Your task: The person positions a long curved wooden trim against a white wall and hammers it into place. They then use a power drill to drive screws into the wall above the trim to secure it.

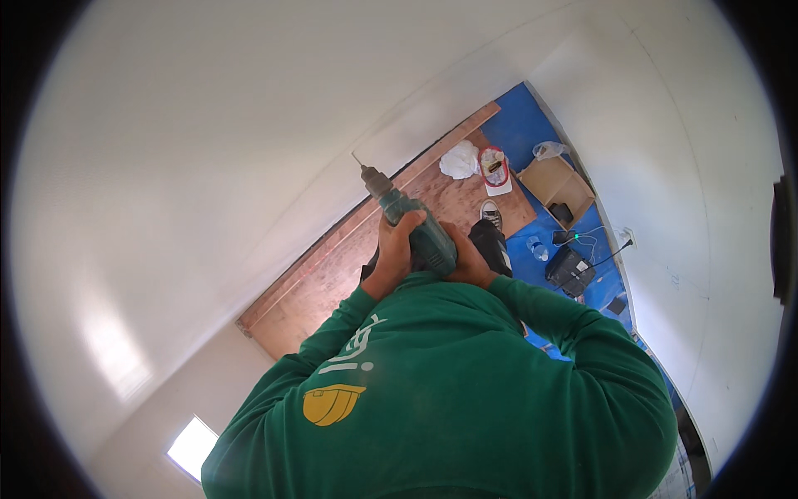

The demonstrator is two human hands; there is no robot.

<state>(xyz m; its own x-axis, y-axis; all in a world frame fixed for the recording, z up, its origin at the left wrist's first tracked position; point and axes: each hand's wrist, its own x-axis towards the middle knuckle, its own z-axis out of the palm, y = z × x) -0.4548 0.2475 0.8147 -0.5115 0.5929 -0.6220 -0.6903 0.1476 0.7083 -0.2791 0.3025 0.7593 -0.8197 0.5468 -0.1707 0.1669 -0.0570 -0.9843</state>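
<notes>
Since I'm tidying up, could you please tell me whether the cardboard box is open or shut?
The cardboard box is open: its inside shows, with a dark object in it.

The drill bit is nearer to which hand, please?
Left: the left hand holds the drill behind the bit; the right hand is farther back, by the drill's rear.

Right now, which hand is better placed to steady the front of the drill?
Probably the left: the left hand grips the drill nearer its thin bit, while the right hand sits farther back, partly hidden behind it.
</notes>
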